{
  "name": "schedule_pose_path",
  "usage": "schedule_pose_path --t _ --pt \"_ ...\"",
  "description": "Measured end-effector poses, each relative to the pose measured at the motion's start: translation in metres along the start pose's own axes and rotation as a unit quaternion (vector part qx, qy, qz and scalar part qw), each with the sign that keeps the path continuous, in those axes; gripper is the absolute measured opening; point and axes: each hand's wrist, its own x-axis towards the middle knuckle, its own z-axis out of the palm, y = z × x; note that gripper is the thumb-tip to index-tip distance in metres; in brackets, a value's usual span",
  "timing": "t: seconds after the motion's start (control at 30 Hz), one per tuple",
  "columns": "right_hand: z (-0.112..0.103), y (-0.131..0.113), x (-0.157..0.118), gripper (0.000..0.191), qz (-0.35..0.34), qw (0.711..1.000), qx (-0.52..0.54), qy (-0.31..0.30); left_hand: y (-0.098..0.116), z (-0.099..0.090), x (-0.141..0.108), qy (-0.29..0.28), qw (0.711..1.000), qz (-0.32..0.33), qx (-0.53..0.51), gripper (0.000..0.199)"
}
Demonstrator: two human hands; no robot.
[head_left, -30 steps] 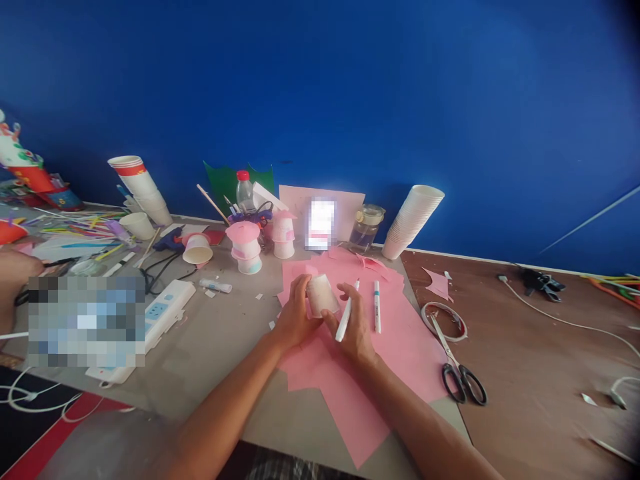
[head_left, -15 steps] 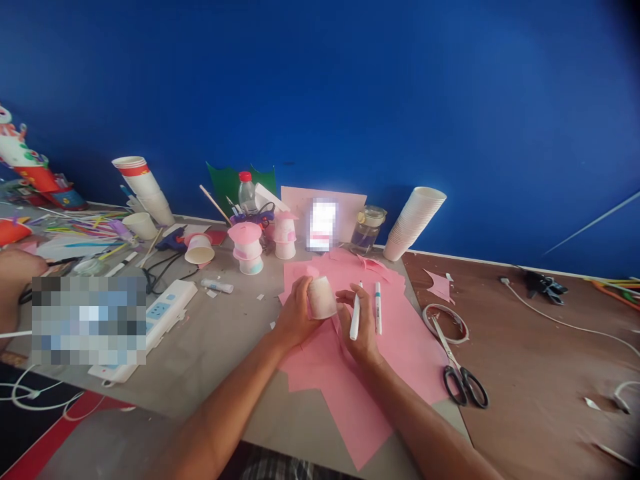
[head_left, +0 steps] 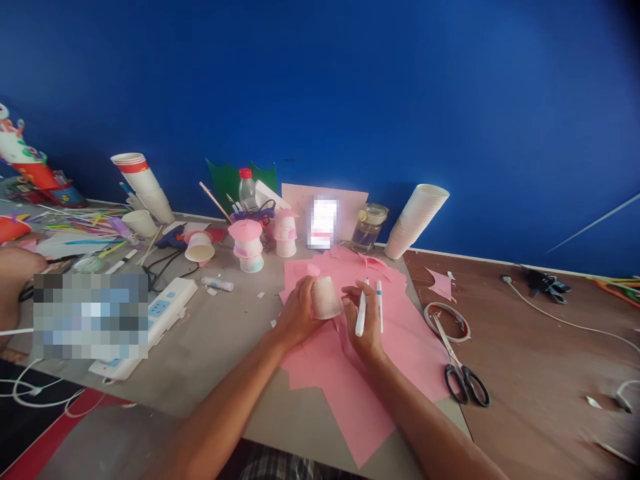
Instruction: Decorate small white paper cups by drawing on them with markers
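My left hand (head_left: pixel 299 312) is wrapped round a white paper cup (head_left: pixel 326 299), which it holds bottom up above the pink paper (head_left: pixel 400 347). My right hand (head_left: pixel 367 327) grips a white marker (head_left: pixel 361 313) between thumb and fingers, a little to the right of the cup and apart from it. A second white marker (head_left: pixel 379 293) with a blue band lies on the paper just behind that hand. Two pink-roofed cup models (head_left: pixel 247 245) stand beyond my left hand.
Scissors (head_left: pixel 457 367) and a tape roll (head_left: pixel 447 321) lie right of the paper. A tall stack of cups (head_left: pixel 417 220) leans by the wall beside a glass jar (head_left: pixel 370 225). A power strip (head_left: pixel 170 300) is at left, near another person's hand (head_left: pixel 17 273).
My right hand, with the marker, has shifted slightly right, away from the cup. The cup in my left hand has moved a touch to the right.
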Motion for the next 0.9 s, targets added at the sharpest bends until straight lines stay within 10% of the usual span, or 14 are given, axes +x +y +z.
schedule_pose_path --t 0.9 --pt "-0.002 -0.009 0.000 0.056 0.060 0.990 -0.106 -0.070 0.006 0.000 -0.005 -0.090 0.996 0.007 -0.028 0.092"
